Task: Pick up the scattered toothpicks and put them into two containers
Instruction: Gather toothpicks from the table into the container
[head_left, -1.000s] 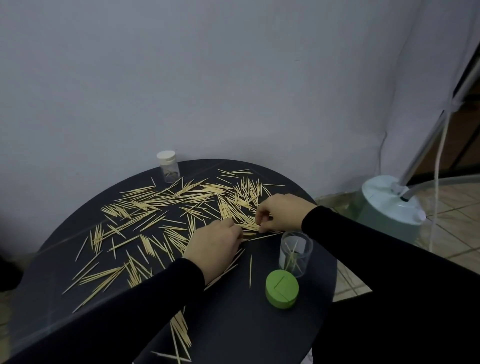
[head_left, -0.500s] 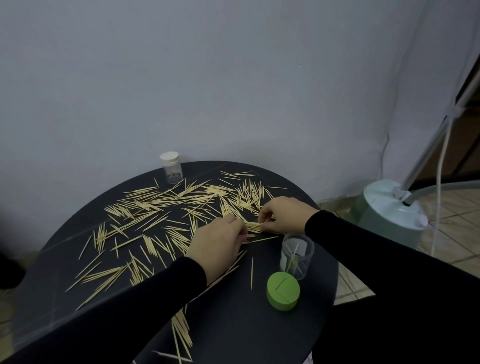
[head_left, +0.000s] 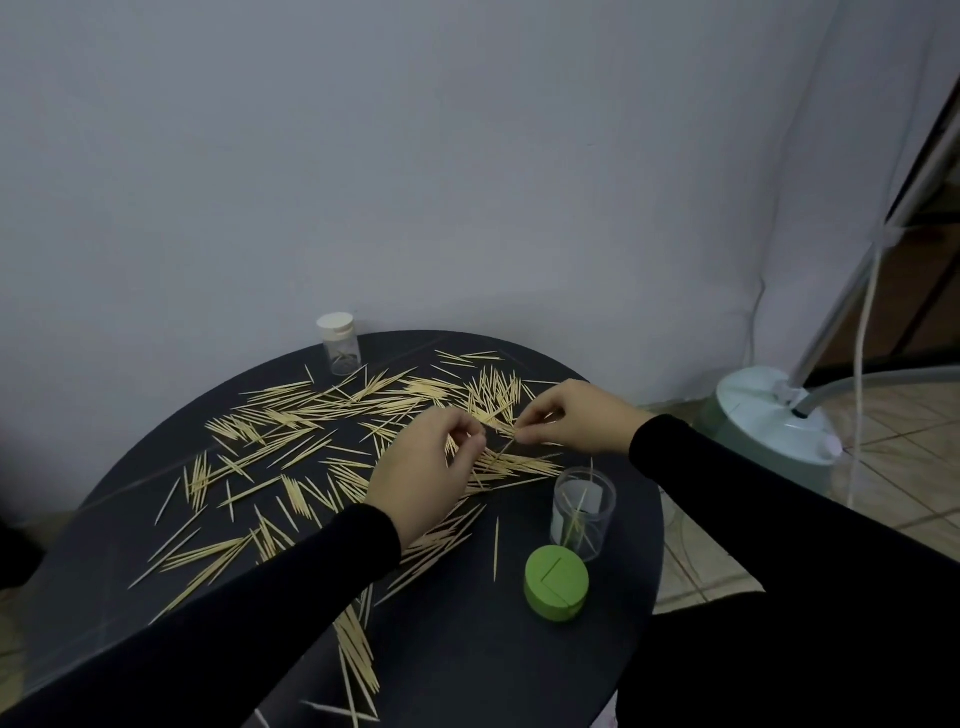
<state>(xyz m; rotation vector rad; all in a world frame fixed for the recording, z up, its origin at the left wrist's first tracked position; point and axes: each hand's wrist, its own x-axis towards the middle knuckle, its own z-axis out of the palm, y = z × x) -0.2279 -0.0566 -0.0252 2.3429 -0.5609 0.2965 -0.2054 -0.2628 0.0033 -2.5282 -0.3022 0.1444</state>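
Several pale toothpicks (head_left: 291, 421) lie scattered over the round dark table (head_left: 467, 665). My right hand (head_left: 576, 418) is raised a little above the pile and pinches a toothpick at its fingertips. My left hand (head_left: 423, 475) has its fingers curled over the toothpicks beside it; whether it holds any is hidden. An open clear container (head_left: 583, 512) with a few toothpicks in it stands to the right of my hands. A second clear container (head_left: 340, 349) with a white cap stands at the table's far edge.
A green lid (head_left: 556, 583) lies in front of the open container. The wall rises just behind the table. A pale green appliance base (head_left: 769, 431) with a hose and cord stands on the tiled floor at right.
My right hand lifted off the pile with a toothpick pinched. My left hand rose and curled its fingers. The camera view shifted slightly.
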